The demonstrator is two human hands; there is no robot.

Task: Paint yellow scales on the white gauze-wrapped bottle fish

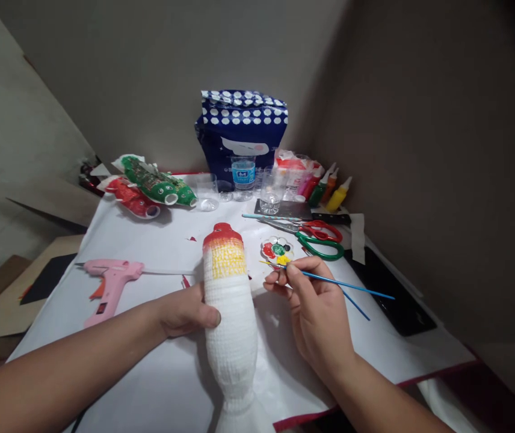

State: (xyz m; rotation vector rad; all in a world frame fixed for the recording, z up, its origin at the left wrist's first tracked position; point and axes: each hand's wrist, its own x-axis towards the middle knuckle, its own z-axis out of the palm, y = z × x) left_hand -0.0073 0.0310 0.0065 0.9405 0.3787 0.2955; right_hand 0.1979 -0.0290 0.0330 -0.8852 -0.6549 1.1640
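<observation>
Gauze-wrapped bottle form (230,325): stands upright, slightly tilted, in front of the person, over the near middle of the white-covered worktop (158,361); red paint covers its neck and shoulder; a patchy yellow band sits just below; the rest is white.
Left hand (189,310): grips the form's left side; the thumb lies across the front, the other fingers are mostly hidden behind it.
Right hand (320,313): fingers pinched closed on a blue-handled paintbrush (348,282); a second blue handle (357,305) shows beyond the hand, and I cannot tell whether it is held.
Flower-shaped palette (277,240): right of the form; carries red, green, black and yellow paint; the brush tip is at its near edge, contact unclear.
Worktop left: pink glue gun (115,279); farther back, a red fish-shaped piece (131,198) beside green fish-shaped pieces (153,180).
Worktop right: red-handled scissors (323,230) and green-handled scissors (320,246); a black-handled knife (331,218) just behind; a flat black slab (397,300) nearer the edge.
Back row: navy bag (243,132), clear plastic cup (272,189), yellow paint bottle (339,195).
</observation>
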